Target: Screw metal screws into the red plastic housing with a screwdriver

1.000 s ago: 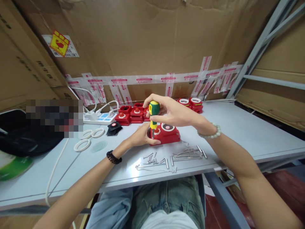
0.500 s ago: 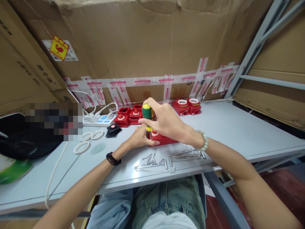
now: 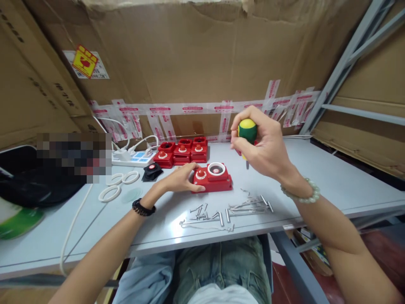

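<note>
A red box (image 3: pixel 212 184) with a white ring round a dark round window and a small red knob sits on the table before me. Its left end is between the thumb and fingers of my left hand (image 3: pixel 181 178), thumb along the front side. My right hand (image 3: pixel 264 141) is raised above the table, to the right of the box and apart from it. It is closed round the yellow-and-green handle of a screwdriver (image 3: pixel 247 131), whose short metal shaft points down. Loose screws (image 3: pixel 199 212) and metal pins with thin cords (image 3: pixel 249 207) lie near the table's front edge.
Several similar red boxes (image 3: pixel 182 153) stand at the back, beside a white power strip (image 3: pixel 134 158) with plugs. To the left lie white rings (image 3: pixel 109 194), clear discs (image 3: pixel 132 194), black pieces (image 3: pixel 152 172) and a black bag (image 3: pixel 28 185). Taped cardboard (image 3: pixel 190 63) walls the back.
My right hand has lifted the screwdriver off the red box and carried it to the right, uncovering the box's top. My left hand stays at the box's left end.
</note>
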`<state>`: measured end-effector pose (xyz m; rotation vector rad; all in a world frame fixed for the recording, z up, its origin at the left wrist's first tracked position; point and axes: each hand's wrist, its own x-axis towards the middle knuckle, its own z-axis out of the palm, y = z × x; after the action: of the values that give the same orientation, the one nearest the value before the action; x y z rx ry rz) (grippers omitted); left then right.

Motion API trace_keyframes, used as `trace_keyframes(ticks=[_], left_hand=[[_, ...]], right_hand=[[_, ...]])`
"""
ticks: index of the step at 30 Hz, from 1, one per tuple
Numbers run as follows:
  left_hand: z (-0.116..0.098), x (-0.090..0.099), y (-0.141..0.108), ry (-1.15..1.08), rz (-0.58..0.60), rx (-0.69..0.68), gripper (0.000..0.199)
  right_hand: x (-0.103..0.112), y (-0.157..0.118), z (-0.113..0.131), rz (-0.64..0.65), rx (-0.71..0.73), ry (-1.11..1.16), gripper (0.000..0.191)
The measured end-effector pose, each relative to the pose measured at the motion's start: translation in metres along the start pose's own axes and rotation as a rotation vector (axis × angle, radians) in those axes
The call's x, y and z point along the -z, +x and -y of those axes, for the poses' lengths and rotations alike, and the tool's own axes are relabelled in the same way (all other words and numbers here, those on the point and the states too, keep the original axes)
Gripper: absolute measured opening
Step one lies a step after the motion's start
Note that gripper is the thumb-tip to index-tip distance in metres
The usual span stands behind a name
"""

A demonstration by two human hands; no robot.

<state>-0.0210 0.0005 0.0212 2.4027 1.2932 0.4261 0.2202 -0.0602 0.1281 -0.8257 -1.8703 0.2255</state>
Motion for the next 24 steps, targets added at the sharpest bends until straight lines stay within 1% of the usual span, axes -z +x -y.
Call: trace_keyframes(ticks=[2, 3, 5, 7, 9, 11, 13, 14, 15, 16, 17, 20, 22, 24], left_hand=[[0.01, 0.014, -0.006, 0.015, 0.049, 0.033, 0.068], [0.015, 0.02, -0.009, 0.02, 0.067, 0.061, 0.07], [0.024, 0.031, -0.015, 0.025, 0.081, 0.116, 0.075], [0.027, 0.037, -0.018, -0.003, 0.082, 0.132, 0.078], [0.024, 0.038, -0.018, -0.043, 0.051, 0.103, 0.081], [0.015, 0.034, -0.017, -0.063, -0.002, 0.045, 0.083], [0.005, 0.028, -0.015, -0.04, -0.056, -0.012, 0.08], [0.001, 0.025, -0.015, -0.012, -0.082, -0.034, 0.077], [-0.003, 0.023, -0.014, 0.021, -0.104, -0.049, 0.073], [-0.005, 0.02, -0.014, 0.054, -0.12, -0.06, 0.069], [-0.007, 0.018, -0.014, 0.083, -0.13, -0.069, 0.065], [-0.007, 0.015, -0.012, 0.131, -0.129, -0.081, 0.058], [-0.007, 0.014, -0.012, 0.14, -0.12, -0.087, 0.056], [-0.009, 0.014, -0.012, 0.145, -0.111, -0.093, 0.053]], right_hand=[[0.001, 0.001, -0.021, -0.016, -0.092, 0.046, 0.014], [0.001, 0.002, -0.03, -0.003, -0.144, 0.068, 0.017], [0.003, 0.003, -0.045, 0.06, -0.192, 0.047, 0.014], [0.007, 0.001, -0.052, 0.166, -0.167, -0.046, 0.011], [0.012, -0.005, -0.054, 0.346, -0.106, -0.158, 0.009], [0.018, -0.014, -0.055, 0.614, -0.077, -0.233, 0.008], [0.024, -0.026, -0.057, 0.89, -0.11, -0.27, 0.009], [0.027, -0.032, -0.058, 0.997, -0.147, -0.281, 0.01], [0.029, -0.038, -0.061, 1.061, -0.189, -0.296, 0.011], [0.031, -0.043, -0.063, 1.081, -0.229, -0.33, 0.012], [0.033, -0.048, -0.066, 1.068, -0.266, -0.379, 0.013], [0.035, -0.056, -0.074, 0.955, -0.316, -0.523, 0.02], [0.032, -0.058, -0.078, 0.923, -0.323, -0.534, 0.025], [0.027, -0.058, -0.082, 0.923, -0.338, -0.518, 0.025]])
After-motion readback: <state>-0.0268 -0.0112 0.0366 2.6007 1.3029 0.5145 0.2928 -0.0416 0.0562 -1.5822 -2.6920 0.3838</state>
